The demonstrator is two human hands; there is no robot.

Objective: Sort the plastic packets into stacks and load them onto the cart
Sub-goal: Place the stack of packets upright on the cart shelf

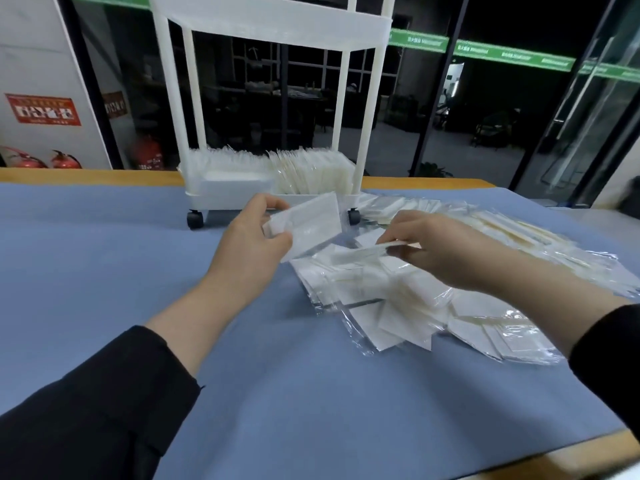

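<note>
White cart (239, 197) tray full of packets (311, 171)

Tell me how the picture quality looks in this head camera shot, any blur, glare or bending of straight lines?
Head view: wide-angle bending leans the cart posts and right-side door frames; glare glints off the plastic on the loose packet pile; the stack in the left hand and the packet pinched by the right hand look softly blurred; the background beyond the glass is dark.
</note>
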